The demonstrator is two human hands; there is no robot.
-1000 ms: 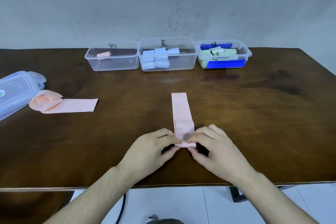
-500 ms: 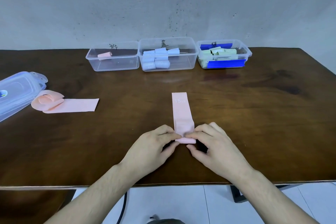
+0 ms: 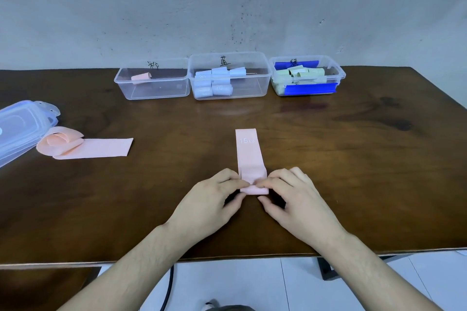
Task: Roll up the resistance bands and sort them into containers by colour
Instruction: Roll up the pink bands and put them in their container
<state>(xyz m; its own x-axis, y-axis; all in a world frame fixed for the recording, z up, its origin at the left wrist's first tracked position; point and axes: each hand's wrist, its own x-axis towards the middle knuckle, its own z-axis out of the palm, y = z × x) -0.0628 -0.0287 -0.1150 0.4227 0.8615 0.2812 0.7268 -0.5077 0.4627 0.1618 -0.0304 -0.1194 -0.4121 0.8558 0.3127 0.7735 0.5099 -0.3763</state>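
Lid stack (image 3: 17, 129) cut off at left; both hands, left (image 3: 209, 199) and right (image 3: 298, 199), pinch the pink band's (image 3: 249, 151) rolled end, partly hiding it.

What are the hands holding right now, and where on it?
Both hands, left hand and right hand, pinch the pink band at its rolled near end, one at each side.

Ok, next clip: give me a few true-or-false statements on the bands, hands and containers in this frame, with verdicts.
1. Both the left hand and right hand pinch the pink band. True.
2. That band is fully rolled. False: most still lies flat.
3. The left container holds one pink roll. True.
4. The middle container holds green rolls. False: light blue rolls.
5. Another pink band lies left on the table. True.
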